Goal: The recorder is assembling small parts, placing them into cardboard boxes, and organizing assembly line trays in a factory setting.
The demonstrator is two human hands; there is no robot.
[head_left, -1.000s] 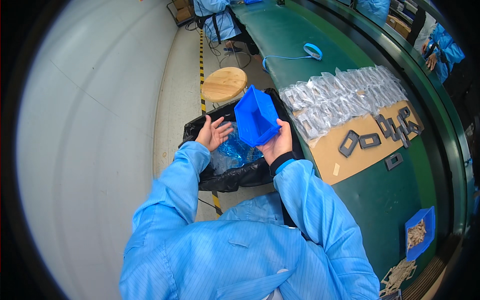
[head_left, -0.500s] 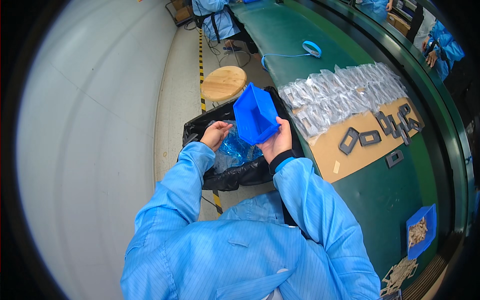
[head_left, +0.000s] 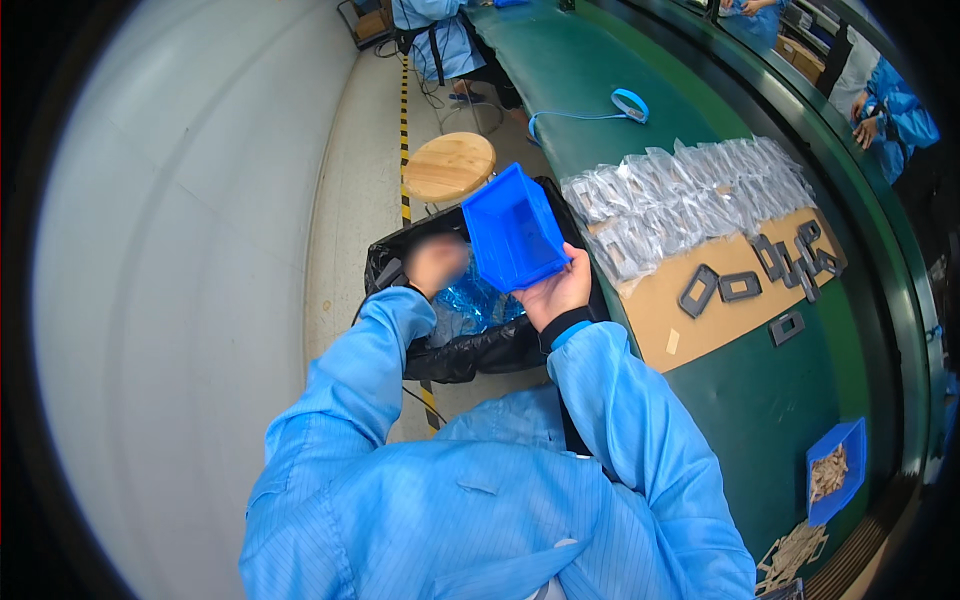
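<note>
My right hand (head_left: 556, 291) grips a blue plastic parts bin (head_left: 513, 228) by its lower right corner, tilted so that its inside shows, with nothing visible in it. Beside the bin, my left hand (head_left: 437, 263) is smeared, so its fingers cannot be made out. Both hands are over a container lined with a black bag (head_left: 470, 360). Crumpled clear and blue plastic film (head_left: 470, 300) lies inside that bag.
To the right, a green worktable (head_left: 745, 400) bears rows of clear plastic bags (head_left: 690, 200), dark grey frames (head_left: 740, 286) on cardboard (head_left: 665, 300), and another blue bin (head_left: 848, 480) of small beige pieces. A round wooden stool (head_left: 450, 166) stands beyond the container. Co-workers are farther off.
The blue bin has turned slightly, showing more of its inside. My left hand has gone from a clear pinch to a blur in nearly the same place.
</note>
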